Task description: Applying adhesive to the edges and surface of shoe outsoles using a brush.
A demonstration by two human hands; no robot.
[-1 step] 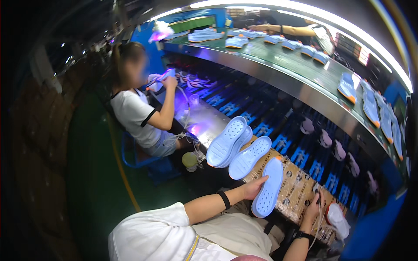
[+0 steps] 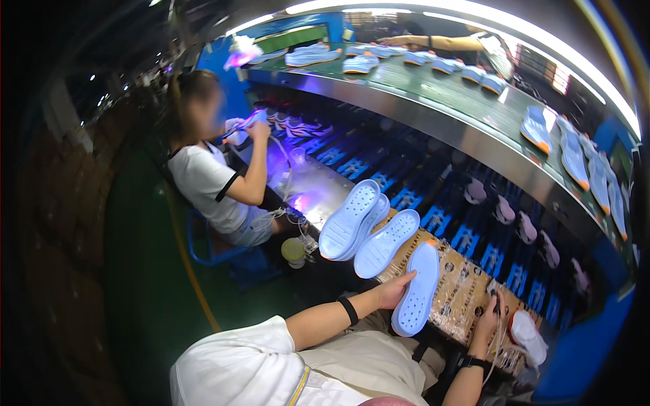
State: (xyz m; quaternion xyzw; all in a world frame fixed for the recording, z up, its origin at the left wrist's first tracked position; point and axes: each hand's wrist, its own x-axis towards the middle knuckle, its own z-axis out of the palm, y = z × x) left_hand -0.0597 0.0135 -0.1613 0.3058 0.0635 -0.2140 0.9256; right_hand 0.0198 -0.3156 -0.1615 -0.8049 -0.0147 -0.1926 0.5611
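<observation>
My left hand (image 2: pixel 394 291) grips a light blue shoe sole (image 2: pixel 418 291) by its edge, thumb on top, with the perforated face up. More of these soles lie just beyond it: a single sole (image 2: pixel 386 245) and, to its left, a small stack of soles (image 2: pixel 350 220). At the bench's right end my right hand (image 2: pixel 489 315) is closed around a slim dark handheld tool (image 2: pixel 499 302). A pale cord runs down from that hand past the wrist. What the tool's tip looks like cannot be made out. Beside the hand sits a white and red object (image 2: pixel 528 337).
The bench (image 2: pixel 457 301) is covered with printed brown wrapping. Behind it rises a conveyor (image 2: pixel 420 108) with a metal edge, carrying blue soles (image 2: pixel 535 128). Pinkish shoe parts (image 2: pixel 506 213) stand below it. A co-worker (image 2: pixel 220 166) sits at left under purple light, holding a sole.
</observation>
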